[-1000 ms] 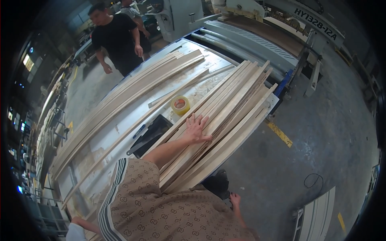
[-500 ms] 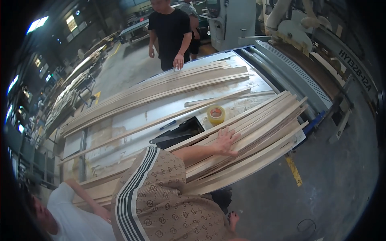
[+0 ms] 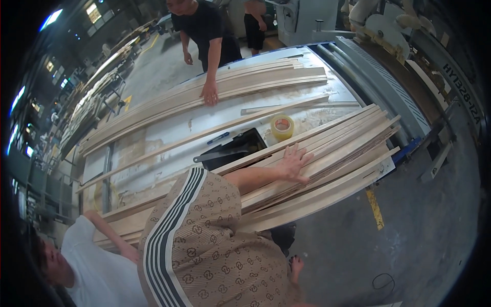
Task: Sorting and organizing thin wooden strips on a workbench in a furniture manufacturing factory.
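"Where are the long wood strips (image 3: 340, 146)?"
"On the table (image 3: 176, 134), under the left hand (image 3: 293, 165). It's spread wide on top."
"And the right hand (image 3: 296, 264)?"
"Down past the brown shirt (image 3: 220, 250). Can't tell its grip. Yellow tape (image 3: 282, 133) sits near the strips."

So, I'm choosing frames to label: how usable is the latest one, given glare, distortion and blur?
Head view, centre: the left hand reads clearly, while the metallic tabletop has a pale sheen; head view, upper left: a bright light looks washed out; head view, towards the rim: planks bow, dim surroundings look soft and corners go black.
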`<state>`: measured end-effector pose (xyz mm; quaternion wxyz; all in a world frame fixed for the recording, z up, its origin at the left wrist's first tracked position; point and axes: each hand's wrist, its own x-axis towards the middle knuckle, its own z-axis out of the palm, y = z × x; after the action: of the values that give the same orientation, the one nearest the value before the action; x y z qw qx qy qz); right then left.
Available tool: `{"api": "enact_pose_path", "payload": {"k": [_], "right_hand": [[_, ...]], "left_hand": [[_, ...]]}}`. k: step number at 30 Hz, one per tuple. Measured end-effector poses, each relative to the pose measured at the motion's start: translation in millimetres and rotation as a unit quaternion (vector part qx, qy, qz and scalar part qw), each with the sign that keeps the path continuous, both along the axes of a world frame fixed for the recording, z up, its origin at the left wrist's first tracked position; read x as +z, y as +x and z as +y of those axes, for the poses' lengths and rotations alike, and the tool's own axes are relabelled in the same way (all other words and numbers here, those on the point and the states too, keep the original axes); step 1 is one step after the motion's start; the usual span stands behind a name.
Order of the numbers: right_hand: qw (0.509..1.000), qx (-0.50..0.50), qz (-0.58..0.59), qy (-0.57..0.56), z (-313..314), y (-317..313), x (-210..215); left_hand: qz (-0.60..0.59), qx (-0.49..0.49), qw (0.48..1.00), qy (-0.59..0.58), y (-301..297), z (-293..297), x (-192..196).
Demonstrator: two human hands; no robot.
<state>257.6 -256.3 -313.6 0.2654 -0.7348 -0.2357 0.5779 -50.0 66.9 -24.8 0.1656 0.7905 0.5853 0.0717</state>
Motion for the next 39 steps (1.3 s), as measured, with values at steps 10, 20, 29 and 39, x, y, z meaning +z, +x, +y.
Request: {"api": "enact_pose_path", "payload": {"k": [10, 20, 29, 39], "right_hand": [[1.000, -0.003, 0.016, 0.019, 4, 1, 9], [1.000, -0.019, 0.003, 0.005, 3, -1, 6], [0.999, -0.011, -0.035, 0.010, -2, 1, -19], [0.998, -0.015, -0.047, 0.026, -5, 0, -26]], "left_hand": [[0.015, 0.000, 1.000, 0.009, -1, 2, -6], [0.013, -0.001, 1.000, 0.028, 0, 4, -14], [0.026, 0.001, 0.999, 0.022, 1, 4, -12], [0.035, 0.016, 0.999, 0.022, 2, 5, -11]]}}
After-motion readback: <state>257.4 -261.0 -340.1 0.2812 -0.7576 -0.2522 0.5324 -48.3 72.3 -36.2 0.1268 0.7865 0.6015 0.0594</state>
